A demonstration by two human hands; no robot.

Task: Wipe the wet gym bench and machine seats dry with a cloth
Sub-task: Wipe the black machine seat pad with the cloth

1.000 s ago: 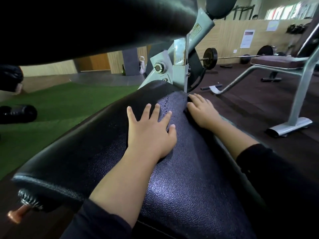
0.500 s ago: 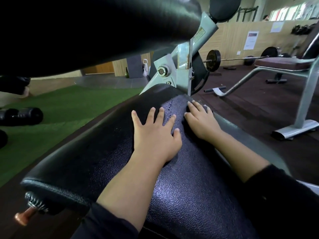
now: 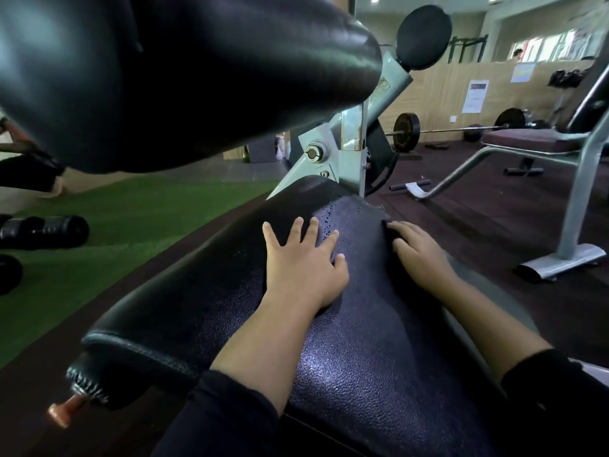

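L hand (image 3: 304,263) lies flat, fingers spread, on the black seat pad (image 3: 362,341); droplets (image 3: 324,222) bead just past its fingertips, so a bare palm could smear them, not dry them; R hand (image 3: 417,250) rests on the pad's R edge, fingers curled over something dark, poss. the cloth; can't tell. Pad sits centre frame, long axis running from near-bottom up toward the metal frame (image 3: 351,153), narrowing there.

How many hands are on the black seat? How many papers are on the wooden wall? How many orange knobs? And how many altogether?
Hands on the black seat: 2, left hand and right hand
Papers on the wooden wall: 2, white paper and blue paper
Orange knob: 1
Total: 5
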